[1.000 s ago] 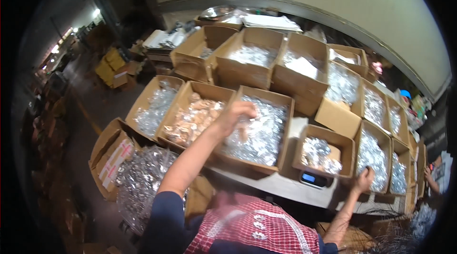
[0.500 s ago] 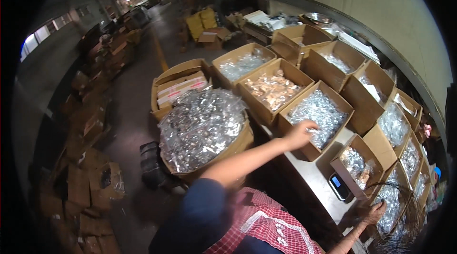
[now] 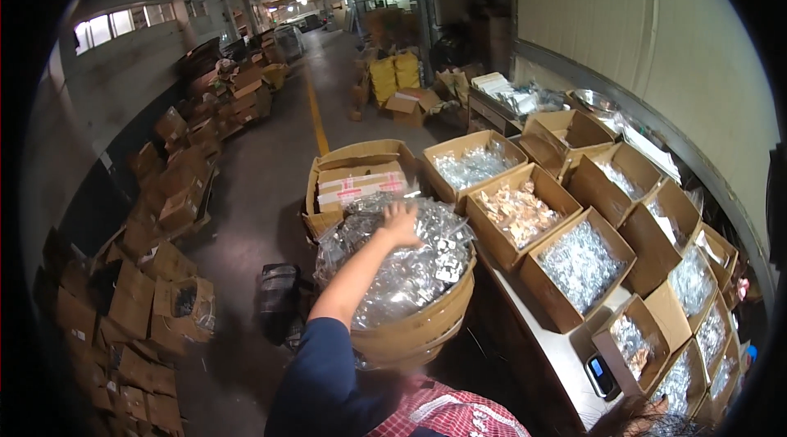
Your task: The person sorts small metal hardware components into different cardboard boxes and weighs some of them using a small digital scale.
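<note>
My left hand [image 3: 400,224] rests on a heap of clear plastic bags [image 3: 393,281] full of small shiny metal parts. Its fingers look stretched out over the bags, and no grasp shows. The heap tops a big round-sided carton [image 3: 438,326] left of the table. At the lower right, my right hand [image 3: 653,411] is close to an open carton of silvery bagged parts [image 3: 676,380]. Dark hair covers much of that hand, and its fingers are hidden.
On the white table [image 3: 566,363] stand several open cartons, one with copper-coloured parts [image 3: 520,211], another with silvery packets [image 3: 578,265]. A small digital scale [image 3: 601,375] sits by the front carton. A black wrapped bundle [image 3: 279,298] lies on the floor. Cartons [image 3: 139,306] pile along the left.
My left hand has moved left from the carton of silvery packets onto the heap of bags. The view has shifted, so the table appears lower and further right.
</note>
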